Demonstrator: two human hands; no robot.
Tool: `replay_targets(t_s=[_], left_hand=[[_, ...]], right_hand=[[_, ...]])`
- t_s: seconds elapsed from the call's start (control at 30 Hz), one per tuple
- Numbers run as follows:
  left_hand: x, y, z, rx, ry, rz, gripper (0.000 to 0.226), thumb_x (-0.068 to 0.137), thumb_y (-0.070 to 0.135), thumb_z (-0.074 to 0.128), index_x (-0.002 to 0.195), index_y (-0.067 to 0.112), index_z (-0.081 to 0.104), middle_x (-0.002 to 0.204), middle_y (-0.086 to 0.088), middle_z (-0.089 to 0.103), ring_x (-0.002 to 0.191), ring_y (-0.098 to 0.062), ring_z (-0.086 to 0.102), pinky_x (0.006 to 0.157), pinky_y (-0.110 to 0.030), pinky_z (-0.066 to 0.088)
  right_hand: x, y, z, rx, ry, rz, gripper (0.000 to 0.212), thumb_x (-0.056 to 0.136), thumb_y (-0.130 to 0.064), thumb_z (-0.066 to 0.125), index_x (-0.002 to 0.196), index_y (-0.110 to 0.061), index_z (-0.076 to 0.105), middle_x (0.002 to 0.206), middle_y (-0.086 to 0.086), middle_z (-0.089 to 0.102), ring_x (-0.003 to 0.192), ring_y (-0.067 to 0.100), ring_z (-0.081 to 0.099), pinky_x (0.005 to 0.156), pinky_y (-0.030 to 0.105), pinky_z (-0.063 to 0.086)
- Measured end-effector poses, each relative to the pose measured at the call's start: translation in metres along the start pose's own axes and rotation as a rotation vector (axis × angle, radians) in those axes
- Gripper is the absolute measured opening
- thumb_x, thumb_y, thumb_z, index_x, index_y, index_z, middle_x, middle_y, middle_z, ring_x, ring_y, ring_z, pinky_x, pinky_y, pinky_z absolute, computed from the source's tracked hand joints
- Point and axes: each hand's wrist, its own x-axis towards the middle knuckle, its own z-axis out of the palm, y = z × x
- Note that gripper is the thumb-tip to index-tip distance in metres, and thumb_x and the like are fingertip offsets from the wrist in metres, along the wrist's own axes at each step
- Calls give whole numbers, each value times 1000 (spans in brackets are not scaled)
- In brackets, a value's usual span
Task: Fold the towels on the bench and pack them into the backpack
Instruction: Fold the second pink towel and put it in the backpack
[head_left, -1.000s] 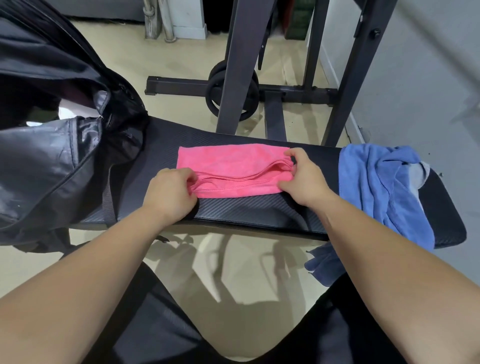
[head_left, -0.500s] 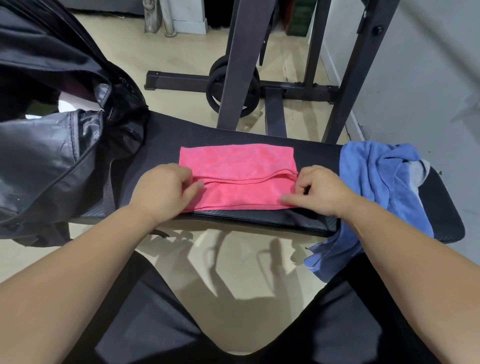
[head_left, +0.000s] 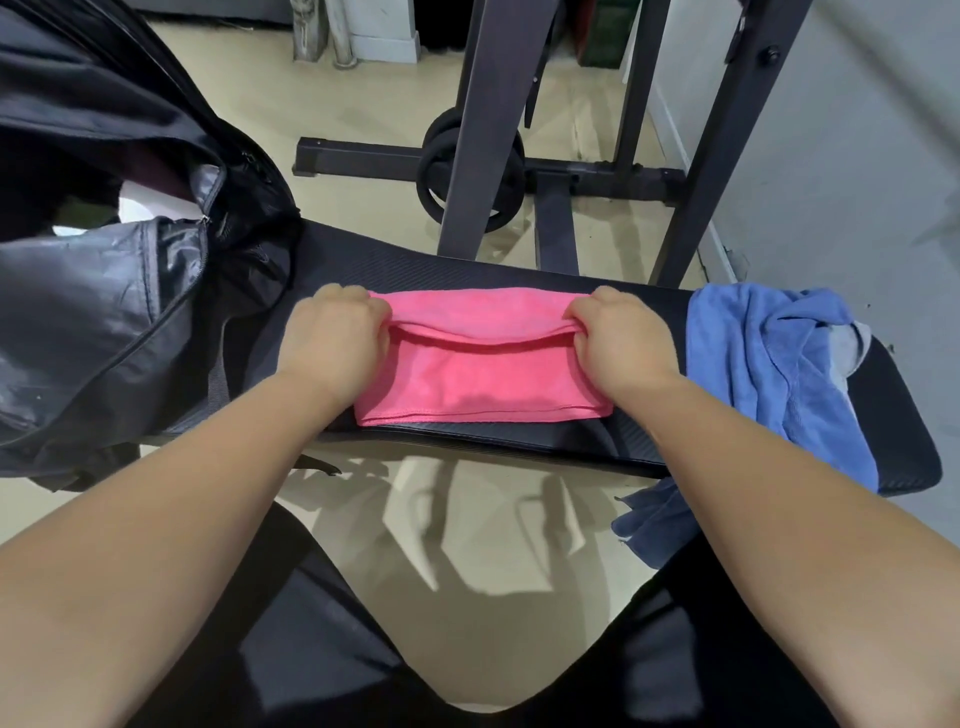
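Note:
A pink towel (head_left: 483, 374) lies folded across the middle of the black bench (head_left: 519, 441). My left hand (head_left: 332, 338) grips the towel's left end and my right hand (head_left: 621, 340) grips its right end, both near the far edge, with a folded layer lifted between them. A crumpled blue towel (head_left: 769, 364) lies on the bench's right end and hangs over the front edge. The black backpack (head_left: 104, 312) stands on the bench's left end with its zip open.
Behind the bench stands a dark metal rack frame (head_left: 483, 130) with a weight plate (head_left: 467, 171) on the floor. A grey wall (head_left: 857, 156) runs along the right. My dark-clothed legs (head_left: 311, 649) are at the bottom, over a beige floor.
Both hands moved from the towel's near edge to its far edge, carrying a layer of pink towel away from me. The towel now reaches nearer the bench's front edge.

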Motion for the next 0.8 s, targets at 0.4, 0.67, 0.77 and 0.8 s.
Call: replay_targets(t_s=[0.4,0.67,0.77,0.8], left_hand=[[-58,-11,20,-40,-151,168,43,81,42,38,84,19,75,85,-4,64,78,-35,57,64,-45,54],[-41,1,2,-138,-55,45,65,95,57,26,77,17,73,82,-5,63,84,-35,58,74,-46,52],[-21,22,7,-156,-132,-84,52,99,49,33,120,14,66,128,-13,61,117,-38,53,97,-51,46],[-15,31,11,-145,-198,-110,56,100,51,35,138,14,54,148,-14,47,134,-38,43,109,-53,38]], right_hand=[[-49,23,5,-135,-126,-191,29,77,-4,68,101,-20,75,97,5,59,89,33,53,74,41,46],[-32,-13,-30,58,-193,-21,45,80,-69,49,98,-31,67,107,-5,57,106,21,50,93,42,40],[-10,-46,-21,140,-123,-44,57,96,-64,38,135,-27,58,142,2,52,133,27,45,111,48,35],[-3,-56,-14,133,-172,-42,60,99,-62,34,147,-28,47,156,5,40,145,29,34,118,50,27]])
